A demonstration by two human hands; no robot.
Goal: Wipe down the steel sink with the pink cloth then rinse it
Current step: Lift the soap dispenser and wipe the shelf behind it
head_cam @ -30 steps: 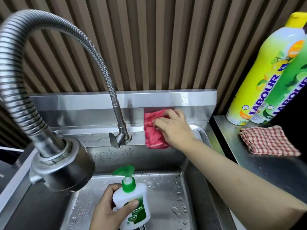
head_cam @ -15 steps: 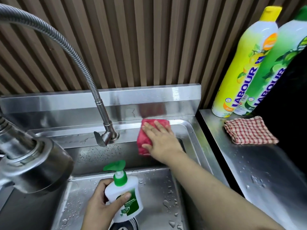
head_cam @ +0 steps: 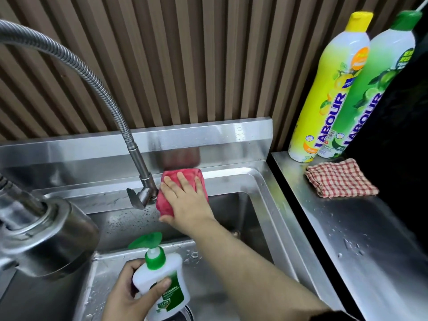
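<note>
The pink cloth (head_cam: 165,201) lies folded over the back rim of the steel sink (head_cam: 245,179), right beside the faucet base (head_cam: 144,193). My right hand (head_cam: 187,202) presses flat on the cloth with straight, spread fingers. Lower down, over the wet basin, my left hand (head_cam: 126,297) grips a white soap pump bottle (head_cam: 162,279) with a green pump head. The cloth's lower part hangs down the sink's inner back wall.
A flexible steel faucet hose (head_cam: 76,63) arcs from the left, and its spray head (head_cam: 44,237) hangs at the near left. On the right counter (head_cam: 370,239) stand a yellow bottle (head_cam: 328,89) and a green bottle (head_cam: 375,89), with a red checked cloth (head_cam: 340,178) in front.
My right hand has slid the pink cloth leftward along the back rim to the faucet base. The left hand has kept hold of the soap bottle. The camera view shifted.
</note>
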